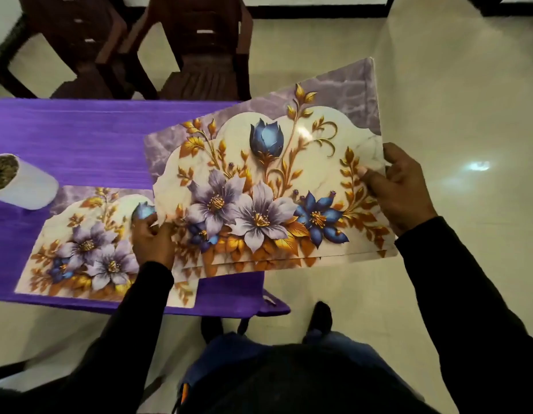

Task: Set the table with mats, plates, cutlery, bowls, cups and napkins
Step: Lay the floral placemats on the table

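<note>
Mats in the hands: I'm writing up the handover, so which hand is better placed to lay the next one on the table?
Probably the left hand: it pinches the stack of mats at the corner over the table, while the right hand holds the edge out over the floor.

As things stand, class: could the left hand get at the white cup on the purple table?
Probably not: the left hand grips the stack of mats. The white cup stands unobstructed on the purple table.

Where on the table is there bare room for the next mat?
Bare cloth lies beyond the laid mat, between the white pot and the chairs. The near edge is crowded: the laid mat fills it, and the stack, held by the left hand and right hand, overhangs the right end.
</note>
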Demonstrator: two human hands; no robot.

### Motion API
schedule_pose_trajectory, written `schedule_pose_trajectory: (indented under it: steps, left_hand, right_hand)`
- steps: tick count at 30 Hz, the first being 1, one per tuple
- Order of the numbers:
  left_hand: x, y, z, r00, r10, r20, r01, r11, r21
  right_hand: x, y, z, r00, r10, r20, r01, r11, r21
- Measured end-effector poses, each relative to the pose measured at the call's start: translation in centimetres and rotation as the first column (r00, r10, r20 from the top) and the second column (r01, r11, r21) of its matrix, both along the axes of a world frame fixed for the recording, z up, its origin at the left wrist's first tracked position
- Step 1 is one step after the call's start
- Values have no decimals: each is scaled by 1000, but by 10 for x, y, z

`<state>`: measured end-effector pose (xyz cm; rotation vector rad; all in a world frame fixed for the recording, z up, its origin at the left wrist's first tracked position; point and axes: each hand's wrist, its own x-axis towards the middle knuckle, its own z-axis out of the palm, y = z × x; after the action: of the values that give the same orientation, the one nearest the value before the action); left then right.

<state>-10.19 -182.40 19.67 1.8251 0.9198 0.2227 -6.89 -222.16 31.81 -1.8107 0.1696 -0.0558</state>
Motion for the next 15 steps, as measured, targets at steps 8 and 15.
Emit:
schedule_pose_trajectory:
  steps: [8, 15]
  left_hand:
    - [6, -108, 20, 999, -20, 25, 15, 979, 204]
    - [17, -166, 27, 998, -43, 42, 38, 993, 113]
  right_hand:
    - [19, -83, -13, 1000, -13, 13, 16, 966, -257]
    - [67, -118, 1, 999, 21, 47, 2, 895, -445]
